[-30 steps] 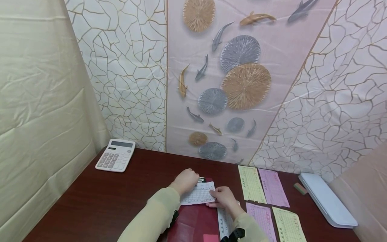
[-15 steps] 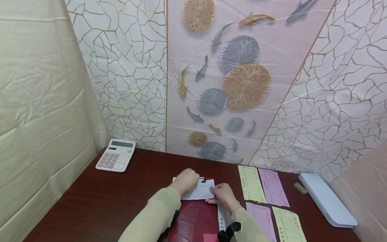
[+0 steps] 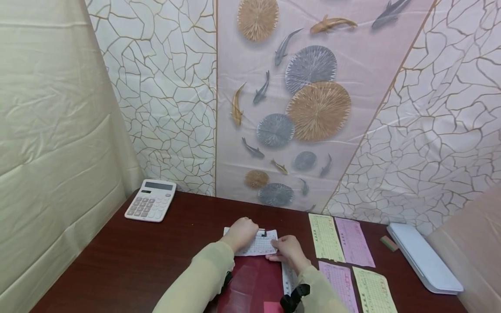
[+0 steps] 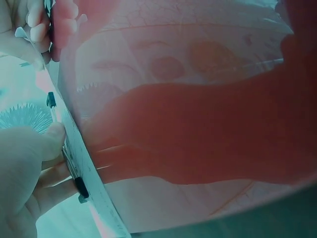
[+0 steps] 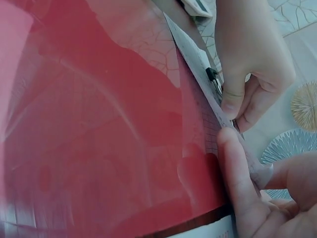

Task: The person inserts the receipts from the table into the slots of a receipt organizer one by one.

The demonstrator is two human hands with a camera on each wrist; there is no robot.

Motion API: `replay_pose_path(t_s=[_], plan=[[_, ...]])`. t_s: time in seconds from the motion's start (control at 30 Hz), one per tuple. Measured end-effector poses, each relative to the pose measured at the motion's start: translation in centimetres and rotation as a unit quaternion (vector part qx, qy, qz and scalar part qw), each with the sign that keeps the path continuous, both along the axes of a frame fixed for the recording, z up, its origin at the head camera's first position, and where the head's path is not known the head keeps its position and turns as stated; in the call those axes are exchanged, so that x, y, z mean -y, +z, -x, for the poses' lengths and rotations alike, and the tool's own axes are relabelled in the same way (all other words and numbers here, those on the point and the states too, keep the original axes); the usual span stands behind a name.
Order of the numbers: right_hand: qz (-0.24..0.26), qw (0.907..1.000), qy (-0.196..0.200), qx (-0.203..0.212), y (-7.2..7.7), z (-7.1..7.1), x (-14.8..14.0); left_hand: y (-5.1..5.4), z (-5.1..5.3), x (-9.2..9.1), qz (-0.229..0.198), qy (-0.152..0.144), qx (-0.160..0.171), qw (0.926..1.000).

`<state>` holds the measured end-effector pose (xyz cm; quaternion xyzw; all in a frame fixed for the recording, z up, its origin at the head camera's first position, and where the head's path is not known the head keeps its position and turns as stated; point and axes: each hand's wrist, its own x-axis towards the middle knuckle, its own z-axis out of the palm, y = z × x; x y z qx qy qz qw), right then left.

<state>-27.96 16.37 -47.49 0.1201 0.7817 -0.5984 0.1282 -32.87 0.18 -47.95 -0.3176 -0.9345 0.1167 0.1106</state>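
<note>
We see the white printed sheet [image 3: 261,247] right between the two hands, lying across the far end of the glossy red clipboard [image 3: 250,284]. Up at its top edge sits the metal clip [image 3: 263,233] with black ends, and the left hand [image 3: 240,234] is on it, thumb and fingers closed around the metal in a pinch. We can't tell whether the clip bites the sheet. Over to the other side, the right hand [image 3: 290,251] has the sheet's near edge nipped between thumb and fingers, with only the paper's thickness between them!

Just below the right hand, under that forearm, we spot a white printed paper [image 3: 288,280] alongside the clipboard, and a pink slip [image 3: 272,308] nearer the person. Out to the right hand's right come four forms: a far yellow form [image 3: 326,239] beside a far purple form [image 3: 354,242], then a near purple form [image 3: 338,284] and a near yellow form [image 3: 375,291]. Beyond those we find a small block [image 3: 389,244] and a pale flat case [image 3: 422,261]. Well left of the left hand, a white calculator [image 3: 151,201] rests on the dark counter [image 3: 137,261].
</note>
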Motion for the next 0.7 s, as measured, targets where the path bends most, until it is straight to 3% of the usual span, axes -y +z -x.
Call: replay_pose_path(t_s=[0.2,0.4,0.5,0.7], plan=[[-0.001,1.0,0.01,-0.002,-0.1,0.0,-0.1,0.0,0.3,0.7,-0.099,0.02,0.055,0.9933],[-0.011,0.9998,0.015,-0.013,-0.1,0.0,-0.4,-0.1,0.4,1.3,-0.198,0.042,0.143,0.9689],[-0.018,0.9996,0.016,-0.014,0.0,0.0,-0.5,-0.1,0.5,1.5,-0.226,0.05,0.166,0.9586],[-0.045,0.9986,0.018,-0.022,0.0,0.1,-1.1,-0.1,0.8,1.8,-0.244,0.056,0.18,0.9512]])
